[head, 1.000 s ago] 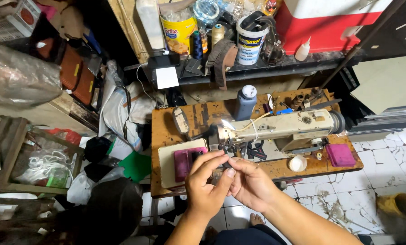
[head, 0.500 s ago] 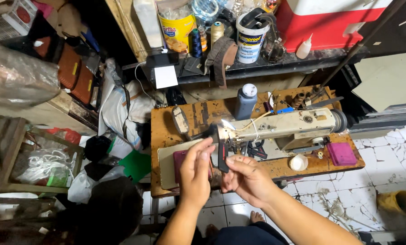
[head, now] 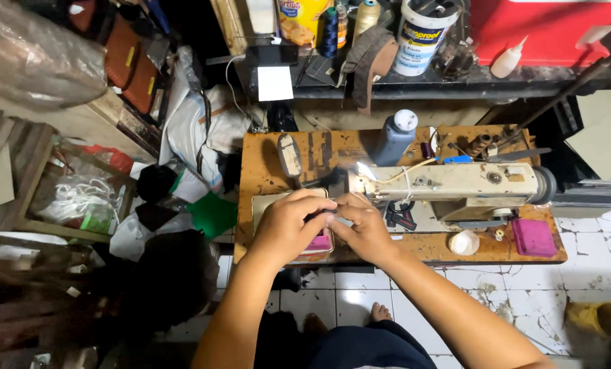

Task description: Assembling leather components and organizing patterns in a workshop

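- Your left hand point(head: 288, 229) and your right hand point(head: 365, 229) meet at the front edge of the wooden worktop point(head: 264, 181), just left of the sewing machine's needle end.
- Both hands are clenched around a small dark workpiece point(head: 319, 219) held between the fingertips; most of it is hidden by your fingers, so its shape cannot be told.
- Right under your hands lies a magenta piece point(head: 319, 242), on a pale plate set into the worktop; whether the dark workpiece touches it cannot be told.
- The cream sewing machine point(head: 456, 184) lies across the worktop to the right of your hands, its wheel at the far right end.
- Black scissors point(head: 401, 215) lie just beside your right hand, at the foot of the machine.
- Further right along the front edge sit a small white cup point(head: 464, 242) and a magenta pad point(head: 532, 237), well apart from your hands.
- A grey bottle with a white cap point(head: 393, 137) stands upright at the back of the worktop, behind the machine head.
- A pale oblong block point(head: 290, 155) lies at the back left of the worktop.
- On the shelf point(head: 415, 85) behind stand a white bucket point(head: 425, 27), thread cones and a white squeeze bottle point(head: 509, 60).
- Your bare feet rest on the cracked white tile floor point(head: 592, 287) under the worktop.
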